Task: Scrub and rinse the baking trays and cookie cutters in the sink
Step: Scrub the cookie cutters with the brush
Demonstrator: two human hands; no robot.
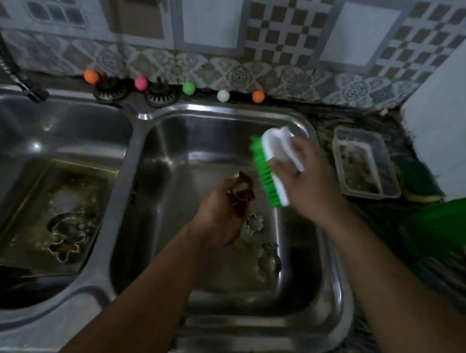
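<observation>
You stand over a double steel sink (137, 145), looking down at its two basins. In the left basin lies a greasy baking tray (27, 207), and inside it rest cookie cutters (66, 232), one of them shaped like a gingerbread figure. Another tray (241, 276) lies in the right basin under your arms, with two more loose cutters (261, 240) on it, just beside your left wrist. On the counter to the right sit a green dish-soap bottle (453, 219), a clear plastic container (365, 162) and, behind it, a dark green sponge (418, 178). Five small coloured balls (189, 88) line the ledge behind the sink.

Your right hand (301, 168) grips a scrub brush (275, 164) with a white back and green bristles, fingers wrapped over its top; the bristles face left toward your other hand. Your left hand (217, 213) is curled round a metal cutter (243, 189), holding it up above the right basin, just beside the bristles. The picture is too blurred to tell whether brush and cutter touch.
</observation>
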